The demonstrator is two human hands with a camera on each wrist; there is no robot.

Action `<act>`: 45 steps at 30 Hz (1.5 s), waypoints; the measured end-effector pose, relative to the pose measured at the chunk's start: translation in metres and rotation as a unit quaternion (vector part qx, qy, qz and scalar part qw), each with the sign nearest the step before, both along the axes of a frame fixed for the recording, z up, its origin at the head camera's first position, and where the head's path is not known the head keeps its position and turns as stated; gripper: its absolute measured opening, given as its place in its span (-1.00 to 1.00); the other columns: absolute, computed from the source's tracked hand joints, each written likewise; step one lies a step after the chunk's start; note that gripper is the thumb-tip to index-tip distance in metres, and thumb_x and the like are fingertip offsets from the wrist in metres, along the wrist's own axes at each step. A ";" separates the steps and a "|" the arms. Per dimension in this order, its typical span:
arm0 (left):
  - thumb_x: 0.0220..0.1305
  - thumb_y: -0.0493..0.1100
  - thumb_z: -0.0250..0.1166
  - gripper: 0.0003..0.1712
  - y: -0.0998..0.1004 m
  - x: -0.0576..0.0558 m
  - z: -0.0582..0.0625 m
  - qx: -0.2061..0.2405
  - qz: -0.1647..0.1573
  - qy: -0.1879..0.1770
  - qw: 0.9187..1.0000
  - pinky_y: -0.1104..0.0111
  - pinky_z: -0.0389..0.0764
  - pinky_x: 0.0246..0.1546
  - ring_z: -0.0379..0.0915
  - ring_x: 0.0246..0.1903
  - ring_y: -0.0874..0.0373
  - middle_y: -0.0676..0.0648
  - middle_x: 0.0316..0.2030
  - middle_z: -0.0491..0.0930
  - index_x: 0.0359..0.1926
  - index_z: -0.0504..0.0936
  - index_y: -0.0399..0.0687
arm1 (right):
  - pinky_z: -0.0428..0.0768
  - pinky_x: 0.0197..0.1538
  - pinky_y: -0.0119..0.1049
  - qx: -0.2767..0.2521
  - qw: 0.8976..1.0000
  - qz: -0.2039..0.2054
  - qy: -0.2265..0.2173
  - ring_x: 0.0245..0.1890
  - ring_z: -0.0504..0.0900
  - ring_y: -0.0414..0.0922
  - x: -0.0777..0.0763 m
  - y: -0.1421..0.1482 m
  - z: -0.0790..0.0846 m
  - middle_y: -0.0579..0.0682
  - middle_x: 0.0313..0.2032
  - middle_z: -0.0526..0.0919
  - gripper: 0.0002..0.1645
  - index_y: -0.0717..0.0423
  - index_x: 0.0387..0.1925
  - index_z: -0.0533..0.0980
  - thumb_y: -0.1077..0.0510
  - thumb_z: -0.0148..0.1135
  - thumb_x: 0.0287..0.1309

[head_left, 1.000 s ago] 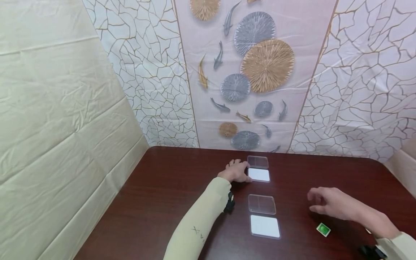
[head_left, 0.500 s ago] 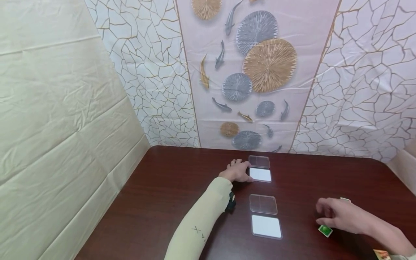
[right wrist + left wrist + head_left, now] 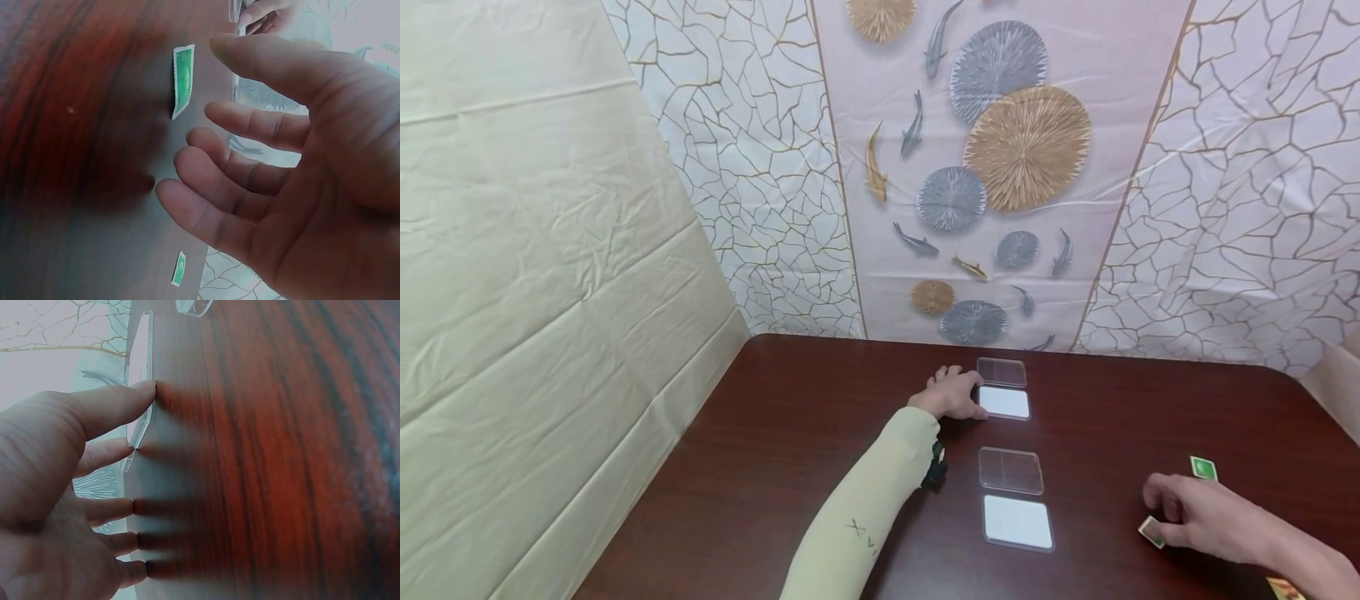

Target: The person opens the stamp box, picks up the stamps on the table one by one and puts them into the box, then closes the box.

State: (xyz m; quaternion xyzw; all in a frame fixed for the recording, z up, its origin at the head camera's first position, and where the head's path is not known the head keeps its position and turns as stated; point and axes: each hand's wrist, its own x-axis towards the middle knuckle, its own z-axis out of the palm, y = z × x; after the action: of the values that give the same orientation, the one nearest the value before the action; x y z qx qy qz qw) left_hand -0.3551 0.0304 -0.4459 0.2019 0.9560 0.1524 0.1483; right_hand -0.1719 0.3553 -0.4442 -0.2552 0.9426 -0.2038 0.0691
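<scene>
Head view: left hand (image 3: pixel 951 395) is sitting spread, thumb and index resting against the far white-based case (image 3: pixel 1006 403) — leaning harder could be nudging it crooked. Right hand (image 3: pixel 1210 515) is hovering half-curled and loose, gripping nothing, with a green stamp (image 3: pixel 183 81) lying on the table (image 3: pixel 737 467) just beside its thumb. Thin thing — clumsy fingertips might be skidding or creasing it.

2 clr cases (image 3: pixel 1010 471), 2 grn stamps (image 3: pixel 1203 468), 1 orng pc (image 3: pixel 1284 589).
</scene>
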 end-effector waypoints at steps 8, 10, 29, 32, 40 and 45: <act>0.21 0.24 0.32 -0.29 0.001 -0.001 0.000 -0.003 0.002 0.000 1.000 0.07 0.06 0.47 -0.09 0.50 -0.04 -0.05 0.49 0.09 0.36 0.36 0.31 | 0.18 -0.55 -0.48 0.019 0.998 -0.010 0.065 -0.62 0.19 -0.52 0.008 0.001 -0.006 -0.40 -0.61 0.28 -0.67 -0.18 -0.43 0.39 -0.01 0.46 0.02; 0.22 0.24 0.32 -0.29 0.001 -0.001 0.000 -0.003 0.001 -0.001 1.000 0.06 0.06 0.47 -0.09 0.51 -0.04 -0.05 0.49 0.09 0.36 0.36 0.30 | 0.18 -0.54 -0.49 0.017 0.996 -0.009 0.086 -0.61 0.19 -0.53 0.010 0.001 -0.008 -0.42 -0.62 0.26 -0.64 -0.19 -0.46 0.38 0.00 0.49 -0.02; 0.22 0.25 0.31 -0.29 0.000 0.000 -0.001 -0.005 0.001 0.000 1.000 0.07 0.07 0.47 -0.10 0.51 -0.05 -0.03 0.49 0.10 0.36 0.36 0.33 | 0.22 -0.51 -0.46 0.041 0.997 -0.043 0.057 -0.58 0.20 -0.50 0.015 -0.002 -0.010 -0.33 -0.60 0.29 -0.71 -0.13 -0.46 0.42 0.07 0.45 0.02; 0.22 0.24 0.31 -0.30 0.000 0.000 -0.001 -0.004 0.002 -0.002 1.000 0.08 0.06 0.47 -0.11 0.51 -0.05 -0.03 0.49 0.09 0.36 0.36 0.33 | 0.22 -0.50 -0.46 0.041 0.996 -0.046 0.060 -0.58 0.20 -0.50 0.015 -0.003 -0.010 -0.33 -0.59 0.30 -0.71 -0.14 -0.47 0.42 0.08 0.45 0.02; 0.22 0.24 0.31 -0.30 0.001 0.000 -0.002 -0.004 0.003 -0.004 1.000 0.09 0.05 0.48 -0.13 0.52 -0.04 -0.03 0.50 0.07 0.36 0.35 0.35 | 0.19 -0.50 -0.48 0.012 0.995 -0.013 0.101 -0.56 0.18 -0.54 0.015 0.000 -0.015 -0.42 -0.57 0.26 -0.64 -0.20 -0.46 0.39 0.14 0.49 -0.05; 0.22 0.24 0.32 -0.30 0.001 -0.001 -0.001 0.000 0.003 -0.007 1.000 0.08 0.04 0.48 -0.14 0.52 -0.04 -0.03 0.50 0.07 0.36 0.36 0.34 | 0.18 -0.49 -0.48 -0.003 0.995 0.005 0.096 -0.54 0.18 -0.54 0.014 0.000 -0.015 -0.42 -0.53 0.26 -0.61 -0.20 -0.41 0.36 0.17 0.47 -0.03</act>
State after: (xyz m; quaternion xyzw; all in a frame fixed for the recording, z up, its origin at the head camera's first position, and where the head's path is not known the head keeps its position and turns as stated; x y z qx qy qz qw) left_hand -0.3556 0.0313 -0.4468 0.1976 0.9558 0.1537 0.1542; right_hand -0.1581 0.3552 -0.4592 -0.2780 0.9432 -0.1807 -0.0211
